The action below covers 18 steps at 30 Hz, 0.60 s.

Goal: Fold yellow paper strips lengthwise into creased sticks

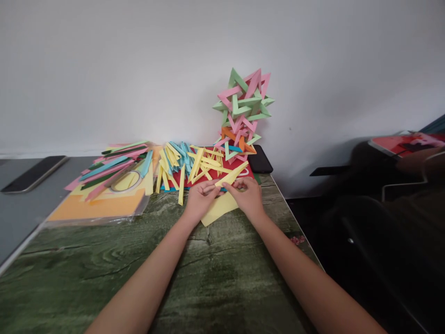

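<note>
Between my two hands is a folded yellow paper strip (pixel 233 174), tilted up to the right. My left hand (pixel 200 198) pinches its lower left end, and my right hand (pixel 248 195) grips it with thumb and fingers from the right. Under my hands lies a flat yellow paper sheet (pixel 219 209) on the table. Just beyond them, folded yellow strips (pixel 205 164) are heaped on a red sheet (pixel 248 172), beside a pile of folded blue strips (pixel 186 155). My fingertips partly hide the strip's lower end.
Interlocked paper stars (pixel 243 104) in pink and green stand at the back near a black phone (pixel 260 159). Coloured strips (pixel 111 167) lie on orange paper (pixel 97 206) at left. Another phone (pixel 34 174) rests on a grey surface. A person's hand (pixel 422 164) shows at right.
</note>
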Tool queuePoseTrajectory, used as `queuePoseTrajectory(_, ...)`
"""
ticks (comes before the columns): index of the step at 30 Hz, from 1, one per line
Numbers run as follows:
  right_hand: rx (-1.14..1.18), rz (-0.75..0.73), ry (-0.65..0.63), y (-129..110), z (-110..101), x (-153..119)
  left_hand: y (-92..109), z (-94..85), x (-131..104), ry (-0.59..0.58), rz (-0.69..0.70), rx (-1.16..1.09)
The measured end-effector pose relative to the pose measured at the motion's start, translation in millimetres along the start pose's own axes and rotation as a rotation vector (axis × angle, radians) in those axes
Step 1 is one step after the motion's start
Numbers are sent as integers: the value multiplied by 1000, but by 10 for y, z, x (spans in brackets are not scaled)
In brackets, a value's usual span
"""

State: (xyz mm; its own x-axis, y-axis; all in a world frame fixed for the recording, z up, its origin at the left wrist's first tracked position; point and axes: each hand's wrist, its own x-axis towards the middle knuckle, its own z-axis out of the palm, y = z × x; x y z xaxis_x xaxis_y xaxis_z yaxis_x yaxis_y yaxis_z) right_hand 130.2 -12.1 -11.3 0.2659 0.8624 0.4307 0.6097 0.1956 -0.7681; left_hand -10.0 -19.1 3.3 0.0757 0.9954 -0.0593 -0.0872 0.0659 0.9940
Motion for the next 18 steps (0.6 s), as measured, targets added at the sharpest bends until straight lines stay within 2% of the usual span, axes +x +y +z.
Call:
queuePoseTrajectory(3,121,19,-142,35,24,20,21,5,-7,-3,-7,-4)
queuePoseTrajectory(7,220,76,-199,69,29,30,20,11,-16,5,-16,0)
queuePoseTrajectory(14,280,106,-192,98,48,27,33,3,-17,-14,10,20)
queuePoseTrajectory(18,298,70,-122,45,32,24,55,0,-16,-10,-20,46)
